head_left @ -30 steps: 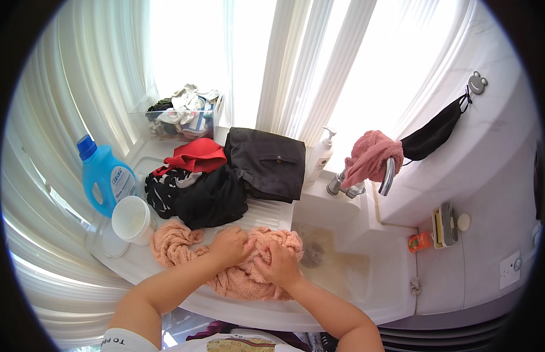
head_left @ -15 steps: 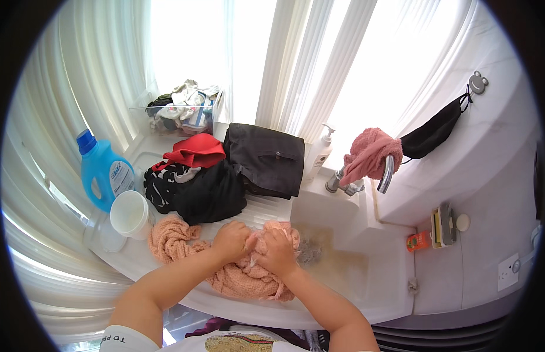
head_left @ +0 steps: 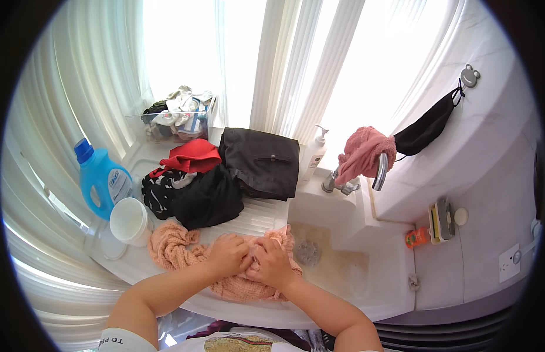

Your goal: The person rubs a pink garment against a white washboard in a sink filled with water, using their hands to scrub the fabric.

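left hand and right hand close together, both clamped on the peach cloth; i'd knead small folds, keeping slack out of the basin.

I observe bright daylight, the window beyond the sink blown out; left of the sink, curtains bow under fisheye distortion.

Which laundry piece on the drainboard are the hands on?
The peach cloth, held by the left hand and right hand; the red cloth, black cloth and folded dark garment lie farther back, untouched.
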### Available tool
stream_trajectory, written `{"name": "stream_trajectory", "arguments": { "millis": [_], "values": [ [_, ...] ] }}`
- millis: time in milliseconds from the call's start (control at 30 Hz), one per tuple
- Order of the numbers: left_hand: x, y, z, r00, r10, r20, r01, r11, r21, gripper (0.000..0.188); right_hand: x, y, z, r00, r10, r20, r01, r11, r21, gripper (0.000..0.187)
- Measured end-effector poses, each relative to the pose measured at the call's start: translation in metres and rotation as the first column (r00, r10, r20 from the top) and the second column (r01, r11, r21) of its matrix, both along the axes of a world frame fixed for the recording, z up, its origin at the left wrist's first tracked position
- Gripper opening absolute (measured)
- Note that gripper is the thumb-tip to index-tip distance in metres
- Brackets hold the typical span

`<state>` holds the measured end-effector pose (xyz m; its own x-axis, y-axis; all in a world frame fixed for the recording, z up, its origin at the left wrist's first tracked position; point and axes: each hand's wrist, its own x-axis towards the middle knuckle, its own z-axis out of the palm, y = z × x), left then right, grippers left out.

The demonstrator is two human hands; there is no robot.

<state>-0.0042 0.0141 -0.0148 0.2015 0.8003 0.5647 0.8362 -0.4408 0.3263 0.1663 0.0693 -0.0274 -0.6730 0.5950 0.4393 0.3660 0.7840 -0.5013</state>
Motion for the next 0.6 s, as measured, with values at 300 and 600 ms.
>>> {"name": "stream_trajectory", "arguments": {
  "millis": [300,600],
  "values": [
    [0.003,0.043,0.0,0.981,0.14,-0.136,-0.184,0.897,-0.402,0.043,0.009,0.049,-0.003,0.933,-0.079,0.351,0.152,0.971,-0.186,0.059],
    [-0.004,0.078,-0.028,0.991,0.129,0.019,-0.114,0.926,-0.359,0.032,0.01,0.051,-0.034,0.981,-0.17,0.09,0.186,0.954,-0.235,0.077]
  ]
}}
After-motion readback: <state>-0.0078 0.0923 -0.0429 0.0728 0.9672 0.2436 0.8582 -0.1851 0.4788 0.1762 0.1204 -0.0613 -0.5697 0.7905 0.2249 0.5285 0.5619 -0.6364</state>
